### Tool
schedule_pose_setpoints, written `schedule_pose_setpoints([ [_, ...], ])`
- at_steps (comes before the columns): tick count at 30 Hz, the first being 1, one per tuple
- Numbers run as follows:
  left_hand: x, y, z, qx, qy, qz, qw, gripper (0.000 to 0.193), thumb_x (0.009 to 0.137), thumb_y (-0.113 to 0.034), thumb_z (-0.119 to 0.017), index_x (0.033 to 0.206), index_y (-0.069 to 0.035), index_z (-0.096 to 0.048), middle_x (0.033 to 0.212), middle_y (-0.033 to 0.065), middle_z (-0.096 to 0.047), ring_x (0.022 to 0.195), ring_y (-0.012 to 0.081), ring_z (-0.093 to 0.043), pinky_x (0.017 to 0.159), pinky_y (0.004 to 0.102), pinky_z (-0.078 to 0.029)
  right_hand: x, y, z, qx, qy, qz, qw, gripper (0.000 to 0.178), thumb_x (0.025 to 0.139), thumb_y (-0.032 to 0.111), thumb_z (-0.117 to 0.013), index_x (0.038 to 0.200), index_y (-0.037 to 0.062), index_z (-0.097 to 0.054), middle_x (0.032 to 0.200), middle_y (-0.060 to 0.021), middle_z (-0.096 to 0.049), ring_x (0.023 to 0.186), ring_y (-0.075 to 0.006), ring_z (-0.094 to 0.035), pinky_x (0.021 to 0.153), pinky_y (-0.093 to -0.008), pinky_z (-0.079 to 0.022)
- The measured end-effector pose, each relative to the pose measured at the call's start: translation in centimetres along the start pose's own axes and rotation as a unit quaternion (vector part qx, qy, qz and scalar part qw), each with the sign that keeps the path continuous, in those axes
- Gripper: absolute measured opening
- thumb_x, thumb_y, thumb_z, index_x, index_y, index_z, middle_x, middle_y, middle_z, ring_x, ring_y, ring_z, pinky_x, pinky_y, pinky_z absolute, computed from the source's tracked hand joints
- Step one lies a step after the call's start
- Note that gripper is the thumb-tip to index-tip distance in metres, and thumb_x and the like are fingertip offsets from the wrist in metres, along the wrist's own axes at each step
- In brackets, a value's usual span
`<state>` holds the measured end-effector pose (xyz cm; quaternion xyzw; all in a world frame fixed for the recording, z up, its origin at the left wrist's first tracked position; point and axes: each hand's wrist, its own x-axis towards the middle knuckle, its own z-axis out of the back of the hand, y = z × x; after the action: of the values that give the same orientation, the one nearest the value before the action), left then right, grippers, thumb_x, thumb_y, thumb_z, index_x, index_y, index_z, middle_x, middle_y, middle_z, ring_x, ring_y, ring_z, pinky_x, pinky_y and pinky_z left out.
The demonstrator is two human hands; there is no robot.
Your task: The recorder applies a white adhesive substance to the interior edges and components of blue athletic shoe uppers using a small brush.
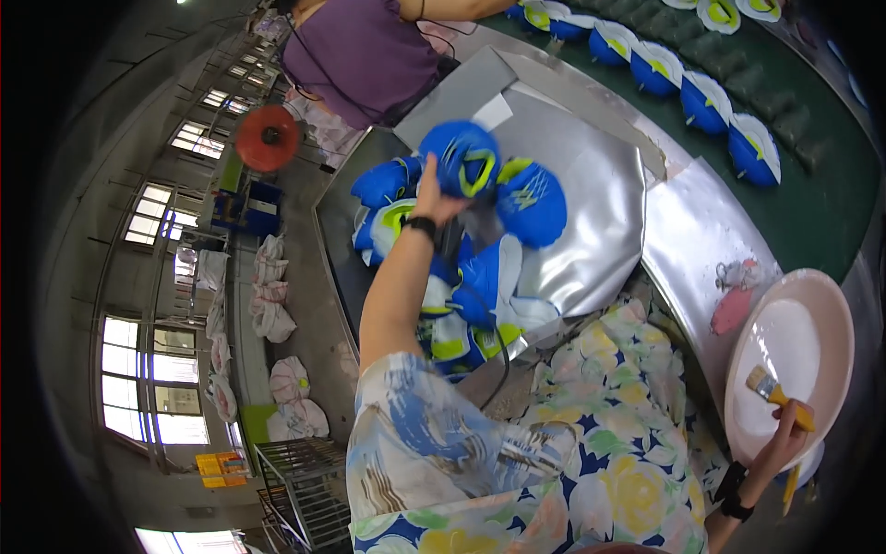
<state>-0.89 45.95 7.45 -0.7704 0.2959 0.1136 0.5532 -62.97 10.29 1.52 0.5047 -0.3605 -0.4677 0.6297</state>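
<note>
My left hand grips a blue shoe upper with a lime lining, slightly blurred, above the metal tray table. Beside it lies another blue and lime shoe upper. More blue, white and lime uppers are heaped below and to the left of that hand, partly hidden by my forearm. At the right, my right hand is closed round the yellow handle of a flat paintbrush. The brush's bristles are over a pale pink basin holding white liquid; whether they touch it I cannot tell.
A green conveyor belt carries a row of blue and white uppers at the upper right. Between table and basin lies a pink stained pad. A person in a purple top works ahead. A metal rack stands lower left.
</note>
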Motion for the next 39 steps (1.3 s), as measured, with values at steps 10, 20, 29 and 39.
schedule_pose_setpoints([
  [10,-13.9,-9.4,4.7,0.406,-0.072,0.064,0.909,0.052,0.088,-0.043,-0.068,0.125,-0.009,-0.053,0.117,0.0122,-0.059,0.112,0.0245,-0.057,0.097,0.0438,-0.048,0.3,-2.0,-0.5,0.037,0.029,-0.032,0.998,0.025,0.098,0.025,-0.059,0.103,0.0008,-0.060,0.087,-0.0045,-0.057,0.082,-0.0112,-0.050,0.078,-0.0253,-0.038],
  [20,-26.4,4.8,16.7,0.381,-0.188,0.406,0.809,0.070,0.090,-0.072,-0.037,0.122,-0.012,-0.057,0.106,0.0108,-0.066,0.086,0.0217,-0.064,0.064,0.0325,-0.050,0.2,-1.5,-0.8,0.045,0.046,-0.019,0.998,0.021,0.098,0.019,-0.058,0.105,-0.0004,-0.058,0.091,-0.0059,-0.058,0.080,-0.0118,-0.052,0.078,-0.0251,-0.042],
  [29,-24.0,7.5,15.3,0.294,-0.093,0.327,0.893,0.077,0.090,-0.075,-0.033,0.146,-0.022,-0.041,0.152,0.0034,-0.040,0.137,0.0325,-0.037,0.110,0.0552,-0.032,-1.2,-0.1,-1.2,0.076,0.004,-0.005,0.997,0.013,0.097,0.013,-0.059,0.102,0.0011,-0.058,0.095,-0.0063,-0.059,0.079,-0.0110,-0.053,0.074,-0.0243,-0.044],
  [39,-17.7,11.1,9.7,0.049,-0.063,0.356,0.931,0.092,0.087,-0.074,-0.044,0.150,-0.009,-0.024,0.147,0.0185,-0.039,0.112,0.0397,-0.058,0.096,0.0528,-0.049,-0.7,-0.4,-1.1,0.026,0.032,-0.012,0.999,0.016,0.097,0.016,-0.060,0.103,0.0011,-0.059,0.095,-0.0056,-0.060,0.080,-0.0113,-0.054,0.075,-0.0240,-0.044],
])
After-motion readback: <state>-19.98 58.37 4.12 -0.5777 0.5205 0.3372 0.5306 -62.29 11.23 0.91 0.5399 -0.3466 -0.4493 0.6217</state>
